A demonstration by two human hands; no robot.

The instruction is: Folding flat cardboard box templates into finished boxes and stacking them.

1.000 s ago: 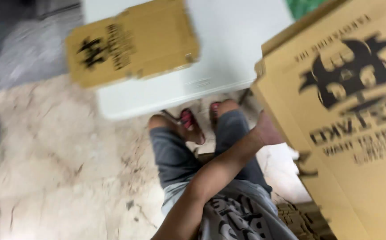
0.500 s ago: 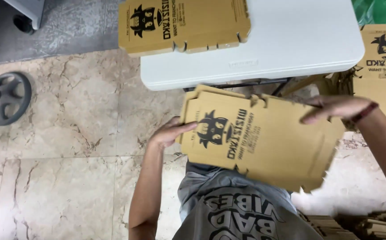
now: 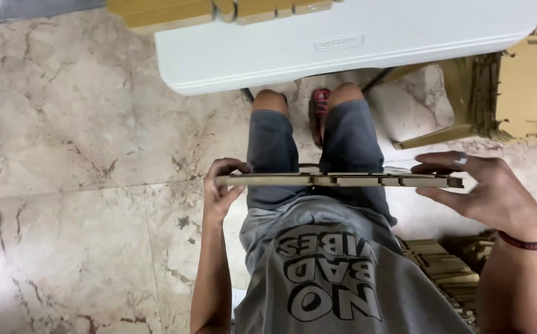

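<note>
Head view: flat cardboard blank held edge-on over the lap, dead centre. Left hand clamped on the 9 o'clock end, right hand pinching the 3 o'clock end (fingers spread). Best kept level, thumbs clear of creases, white table at 12

You wore a grey T-shirt with bold dark lettering, darker grey shorts, a dark red wristband on your right wrist, and a red sandal.
</note>
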